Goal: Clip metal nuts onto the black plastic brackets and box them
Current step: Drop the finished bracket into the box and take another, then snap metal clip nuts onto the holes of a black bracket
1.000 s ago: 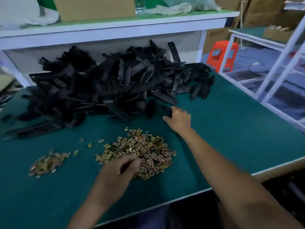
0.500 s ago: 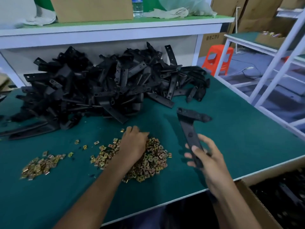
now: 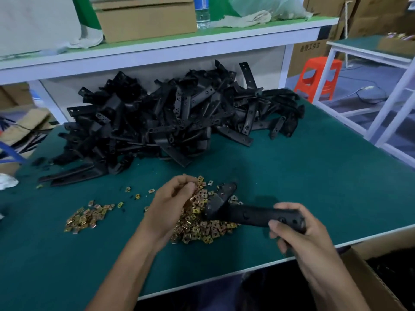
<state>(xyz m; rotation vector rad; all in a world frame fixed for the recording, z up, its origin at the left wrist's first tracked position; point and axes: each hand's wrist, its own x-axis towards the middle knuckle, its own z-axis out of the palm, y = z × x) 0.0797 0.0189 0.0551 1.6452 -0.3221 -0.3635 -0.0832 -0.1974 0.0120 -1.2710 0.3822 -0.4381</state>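
bracket [image 3: 247,215] swung over nuts [image 3: 202,234], right hand [image 3: 298,234] by table edge [image 3: 224,274]

Green table [image 3: 314,176] carries black bracket heap [image 3: 175,117], two nut piles [image 3: 202,230]

We note the left hand [image 3: 170,207] and right hand [image 3: 298,239] bare, both forearms uncovered to the frame edge.

Laid out for you: worktop [image 3: 314,176], matt green cloth-like covering; brackets [image 3: 168,122], black plastic, matt, lightly textured; nuts [image 3: 202,232], metal, glossy yellow-gold plating; box [image 3: 363,277] at your right, brown cardboard, dull and rough; stool [image 3: 318,75], orange plastic, smooth, glossy.
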